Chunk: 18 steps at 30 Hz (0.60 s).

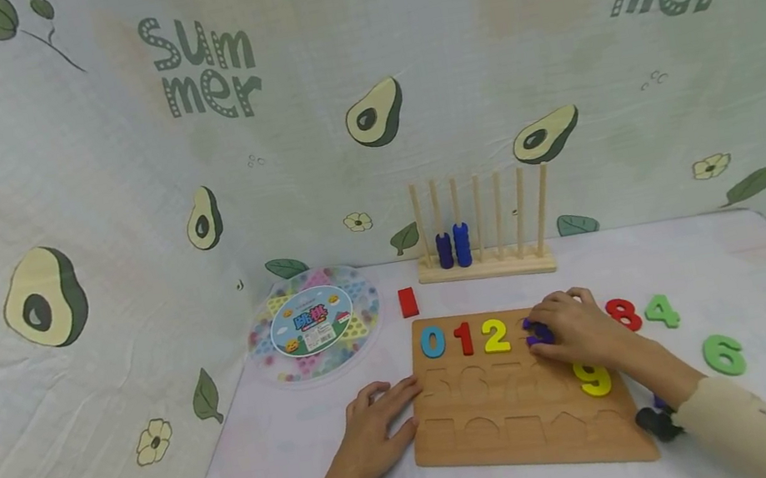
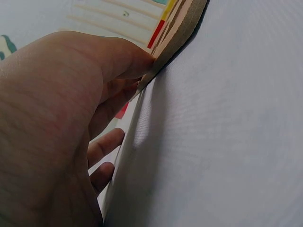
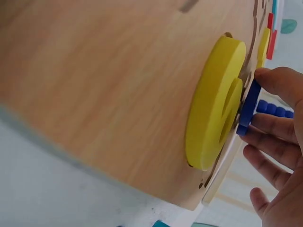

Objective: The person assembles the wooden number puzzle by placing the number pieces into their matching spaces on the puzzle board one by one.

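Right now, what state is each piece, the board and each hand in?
puzzle board: flat on the table, left edge steadied.
left hand: open, fingers resting on the board's edge.
right hand: pinching the purple number.
purple number: at its slot, not seated.
0, 1, 2, 9: seated.
8, 4, 6: loose on the table.

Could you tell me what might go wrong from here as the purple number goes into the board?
1. The right hand covers the purple piece, so its slot is hidden and it may seat crooked.
2. The left hand only rests at the wooden board's edge, so pressing could slide it.
3. The right forearm passes close to the yellow 9 and might knock it.
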Each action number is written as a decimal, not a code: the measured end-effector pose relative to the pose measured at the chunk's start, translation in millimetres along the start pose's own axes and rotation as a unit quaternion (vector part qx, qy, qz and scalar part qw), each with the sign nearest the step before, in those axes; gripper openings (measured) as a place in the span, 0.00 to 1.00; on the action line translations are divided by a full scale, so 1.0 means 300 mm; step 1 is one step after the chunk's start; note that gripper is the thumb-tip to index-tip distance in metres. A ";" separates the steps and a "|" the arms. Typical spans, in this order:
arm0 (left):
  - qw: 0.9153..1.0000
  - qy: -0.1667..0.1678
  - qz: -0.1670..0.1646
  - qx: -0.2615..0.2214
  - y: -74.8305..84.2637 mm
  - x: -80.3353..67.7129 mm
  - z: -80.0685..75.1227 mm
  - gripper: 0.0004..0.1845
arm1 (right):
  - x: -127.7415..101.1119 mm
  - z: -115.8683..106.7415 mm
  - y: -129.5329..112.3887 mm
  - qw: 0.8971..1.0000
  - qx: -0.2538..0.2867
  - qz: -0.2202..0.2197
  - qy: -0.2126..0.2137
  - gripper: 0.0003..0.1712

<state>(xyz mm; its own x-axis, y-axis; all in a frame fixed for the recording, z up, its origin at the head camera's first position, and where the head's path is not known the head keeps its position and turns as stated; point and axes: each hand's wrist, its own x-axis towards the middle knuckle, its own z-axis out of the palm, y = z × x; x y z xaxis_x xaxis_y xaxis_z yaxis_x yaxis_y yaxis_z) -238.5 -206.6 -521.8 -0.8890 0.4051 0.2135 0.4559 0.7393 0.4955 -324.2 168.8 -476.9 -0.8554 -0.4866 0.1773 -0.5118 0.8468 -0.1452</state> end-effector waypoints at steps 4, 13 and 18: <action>1.000 0.006 0.003 0.002 0.001 0.001 0.001 0.25 | 0.008 0.003 0.001 1.000 0.004 -0.006 0.000 0.27; 1.000 0.000 -0.003 0.010 0.000 0.004 -0.001 0.26 | 0.028 0.009 0.002 1.000 0.010 0.003 -0.005 0.26; 1.000 0.000 -0.003 0.010 0.002 0.001 -0.002 0.25 | 0.032 0.010 -0.001 1.000 0.022 0.016 -0.013 0.27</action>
<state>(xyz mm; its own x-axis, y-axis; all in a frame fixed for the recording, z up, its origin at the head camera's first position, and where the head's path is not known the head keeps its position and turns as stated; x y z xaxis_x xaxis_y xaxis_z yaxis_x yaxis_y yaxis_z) -238.5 -206.2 -520.9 -0.8918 0.4008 0.2100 0.4512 0.7522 0.4802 -332.6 163.2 -478.2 -0.8734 -0.4646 0.1460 -0.4858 0.8524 -0.1936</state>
